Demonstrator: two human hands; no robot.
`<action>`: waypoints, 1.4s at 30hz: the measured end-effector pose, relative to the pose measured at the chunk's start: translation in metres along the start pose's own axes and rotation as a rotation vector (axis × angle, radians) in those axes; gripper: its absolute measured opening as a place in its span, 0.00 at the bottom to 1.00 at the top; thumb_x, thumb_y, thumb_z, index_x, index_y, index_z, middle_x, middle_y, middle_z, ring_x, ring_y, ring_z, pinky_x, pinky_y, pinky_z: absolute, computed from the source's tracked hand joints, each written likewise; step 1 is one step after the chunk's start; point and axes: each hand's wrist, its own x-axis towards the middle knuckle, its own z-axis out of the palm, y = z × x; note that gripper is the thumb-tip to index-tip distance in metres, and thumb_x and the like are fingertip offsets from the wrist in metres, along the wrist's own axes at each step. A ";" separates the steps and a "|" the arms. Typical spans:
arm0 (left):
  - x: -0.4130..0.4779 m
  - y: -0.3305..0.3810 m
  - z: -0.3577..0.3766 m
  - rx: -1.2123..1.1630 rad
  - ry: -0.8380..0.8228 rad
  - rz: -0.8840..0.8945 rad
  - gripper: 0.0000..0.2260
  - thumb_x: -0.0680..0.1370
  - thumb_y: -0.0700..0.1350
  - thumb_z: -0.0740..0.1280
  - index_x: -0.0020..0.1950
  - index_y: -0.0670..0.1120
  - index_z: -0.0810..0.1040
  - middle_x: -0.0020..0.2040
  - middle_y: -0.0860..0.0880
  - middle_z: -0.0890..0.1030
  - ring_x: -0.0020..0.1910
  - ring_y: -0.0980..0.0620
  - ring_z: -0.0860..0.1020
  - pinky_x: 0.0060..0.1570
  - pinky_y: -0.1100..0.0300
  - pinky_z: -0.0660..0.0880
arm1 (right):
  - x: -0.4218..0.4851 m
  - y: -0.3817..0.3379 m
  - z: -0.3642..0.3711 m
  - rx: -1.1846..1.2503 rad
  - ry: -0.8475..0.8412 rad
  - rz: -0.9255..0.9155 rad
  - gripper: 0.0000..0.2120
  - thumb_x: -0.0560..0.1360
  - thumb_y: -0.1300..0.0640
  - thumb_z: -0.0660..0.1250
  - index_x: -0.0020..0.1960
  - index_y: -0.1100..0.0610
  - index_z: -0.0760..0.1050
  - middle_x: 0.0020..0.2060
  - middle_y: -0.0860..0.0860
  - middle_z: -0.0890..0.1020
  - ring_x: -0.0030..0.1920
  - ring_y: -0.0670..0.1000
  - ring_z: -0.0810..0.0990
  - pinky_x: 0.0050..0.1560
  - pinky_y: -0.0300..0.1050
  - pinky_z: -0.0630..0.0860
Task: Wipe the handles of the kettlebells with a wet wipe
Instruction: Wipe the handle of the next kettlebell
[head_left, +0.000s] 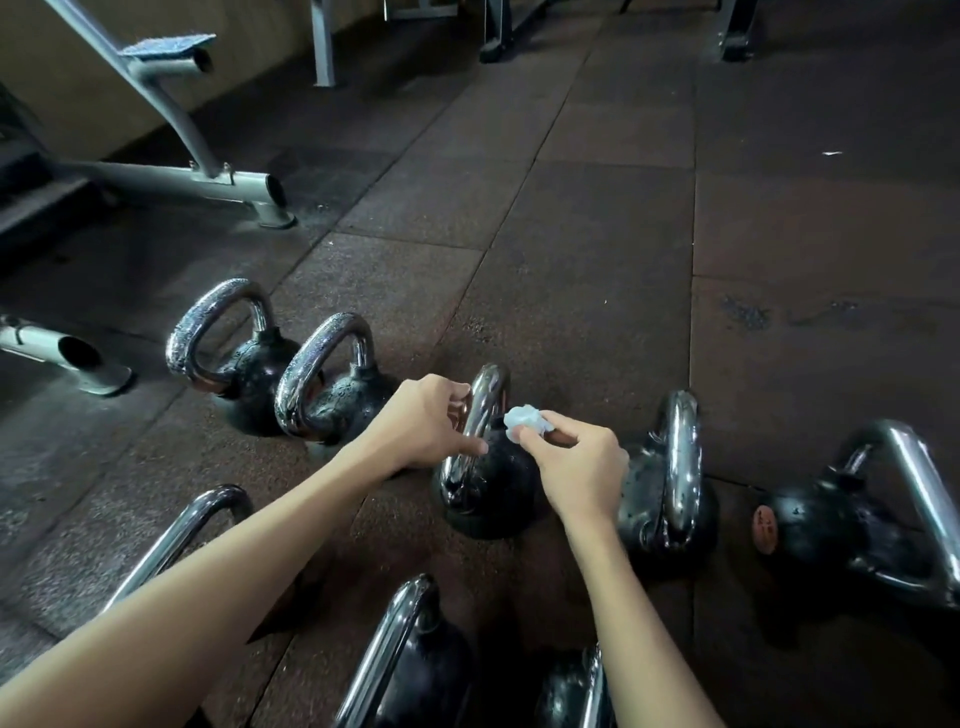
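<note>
Just left of the right hand (574, 467), which pinched the wet wipe (524, 422), rose the handle (485, 410); the left hand (421, 431) gripped it.

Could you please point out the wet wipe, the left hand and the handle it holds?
wet wipe (523, 422): head view, middle of the crumpled wad.
left hand (418, 428): head view, back of the hand.
handle (490, 388): head view, upper chrome curve.
</note>
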 end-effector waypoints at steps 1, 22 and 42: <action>-0.003 -0.001 0.001 0.004 0.025 0.018 0.23 0.69 0.54 0.82 0.61 0.48 0.84 0.45 0.58 0.82 0.47 0.61 0.79 0.49 0.71 0.73 | 0.000 0.002 0.000 0.005 -0.004 -0.013 0.09 0.69 0.48 0.78 0.49 0.45 0.87 0.38 0.36 0.86 0.39 0.38 0.81 0.38 0.28 0.70; 0.023 -0.067 -0.031 -0.096 -0.079 -0.071 0.35 0.70 0.61 0.79 0.75 0.61 0.73 0.54 0.61 0.83 0.54 0.60 0.80 0.55 0.61 0.72 | 0.041 0.003 0.065 -0.172 0.022 -0.223 0.17 0.70 0.52 0.79 0.58 0.53 0.86 0.52 0.48 0.87 0.53 0.52 0.85 0.54 0.47 0.80; 0.007 -0.112 -0.032 -0.180 0.053 -0.108 0.30 0.73 0.58 0.77 0.74 0.59 0.74 0.60 0.55 0.85 0.57 0.62 0.79 0.59 0.66 0.70 | 0.032 -0.006 0.146 -0.428 0.090 -0.339 0.08 0.66 0.59 0.80 0.41 0.58 0.82 0.35 0.53 0.81 0.34 0.60 0.81 0.33 0.44 0.66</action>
